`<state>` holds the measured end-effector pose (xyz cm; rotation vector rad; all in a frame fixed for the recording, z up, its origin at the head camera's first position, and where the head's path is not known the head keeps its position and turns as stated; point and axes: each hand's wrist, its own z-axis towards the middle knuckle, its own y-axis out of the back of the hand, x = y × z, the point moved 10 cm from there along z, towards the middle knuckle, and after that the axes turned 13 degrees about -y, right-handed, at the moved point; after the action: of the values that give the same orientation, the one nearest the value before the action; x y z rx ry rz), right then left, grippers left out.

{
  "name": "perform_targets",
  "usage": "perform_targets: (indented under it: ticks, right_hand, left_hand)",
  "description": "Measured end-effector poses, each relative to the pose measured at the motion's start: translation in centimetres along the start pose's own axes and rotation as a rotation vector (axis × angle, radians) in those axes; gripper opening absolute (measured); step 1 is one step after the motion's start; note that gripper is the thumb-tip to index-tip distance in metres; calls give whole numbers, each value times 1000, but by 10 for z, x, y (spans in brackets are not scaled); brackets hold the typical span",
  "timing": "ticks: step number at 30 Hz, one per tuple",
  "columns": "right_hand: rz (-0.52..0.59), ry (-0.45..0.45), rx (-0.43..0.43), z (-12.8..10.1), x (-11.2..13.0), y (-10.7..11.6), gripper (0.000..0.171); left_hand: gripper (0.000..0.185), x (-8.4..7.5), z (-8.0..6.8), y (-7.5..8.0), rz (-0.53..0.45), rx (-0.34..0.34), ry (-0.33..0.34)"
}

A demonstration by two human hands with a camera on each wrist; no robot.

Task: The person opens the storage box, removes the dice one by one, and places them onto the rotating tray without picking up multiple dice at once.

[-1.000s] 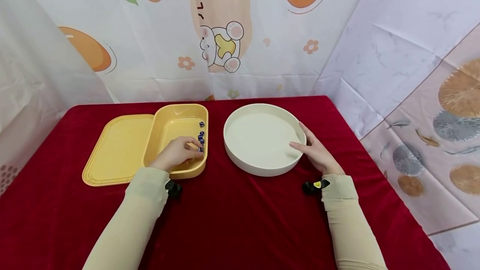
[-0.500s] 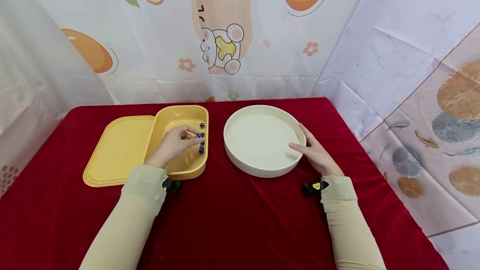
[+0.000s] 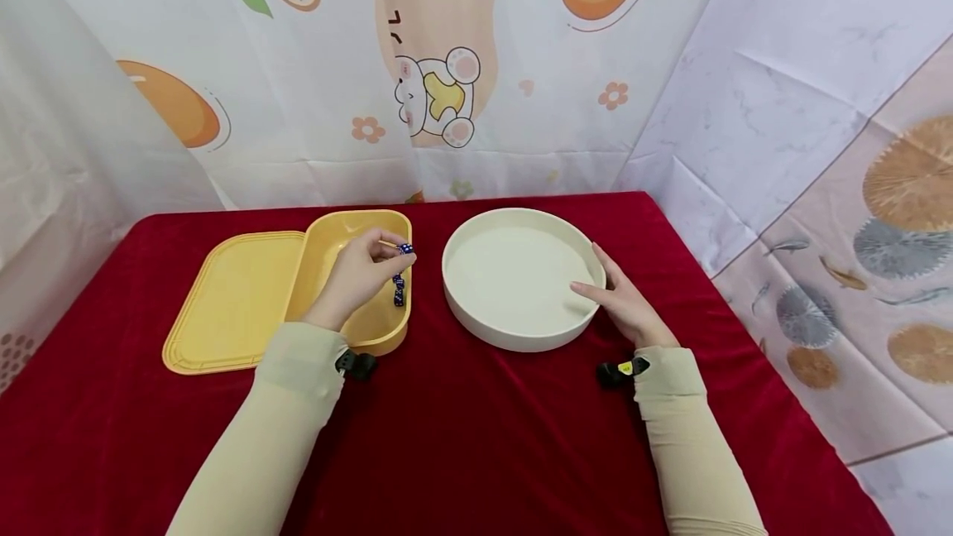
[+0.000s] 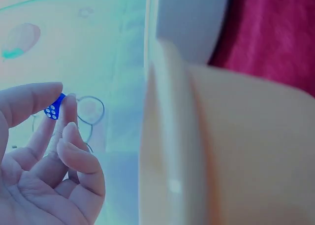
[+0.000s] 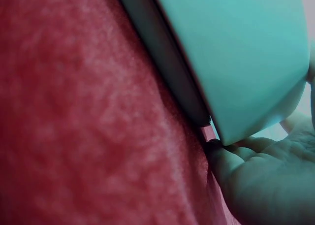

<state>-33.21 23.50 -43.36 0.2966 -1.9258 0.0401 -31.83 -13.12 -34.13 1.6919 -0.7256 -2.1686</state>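
Observation:
My left hand (image 3: 353, 275) pinches a blue die (image 4: 52, 109) with white pips between thumb and fingertips. In the head view it is held at the right rim of the yellow box (image 3: 383, 344). Below the fingers, several more blue dice (image 3: 399, 294) lie along the box's right inner wall, partly covered by the hand. My right hand (image 3: 629, 304) holds the right side of a round cream tray (image 3: 521, 271), thumb over the rim and fingers along the outer wall. Close up in the right wrist view, that hand lies against the tray's wall (image 5: 241, 62).
A yellow lid (image 3: 231, 296) lies flat at the left, meeting the box's edge. A strip of red cloth (image 3: 428, 296) separates box and tray. Printed curtains (image 3: 313, 131) hang behind the table and along its right side.
My left hand has lifted a die from the row and moved it up and right to the box's right rim. My right hand has stayed at the tray.

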Motion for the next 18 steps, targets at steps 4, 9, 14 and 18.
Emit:
perform_targets:
  ticks: [4, 9, 14, 18]
  right_hand:
    - [-4, 0, -6, 0, 1, 0, 94]
    - [-8, -8, -10, -1, 0, 0, 94]
    - [-10, -13, -16, -2, 1, 0, 95]
    - [-10, -7, -13, -2, 2, 1, 95]
  left_hand:
    - [35, -13, 2, -5, -43, -14, -23]
    - [30, -25, 4, -16, -81, -12, -46]
    - [25, -37, 9, -29, -110, -9, -86]
    - [24, -46, 12, -39, -116, -10, -112]
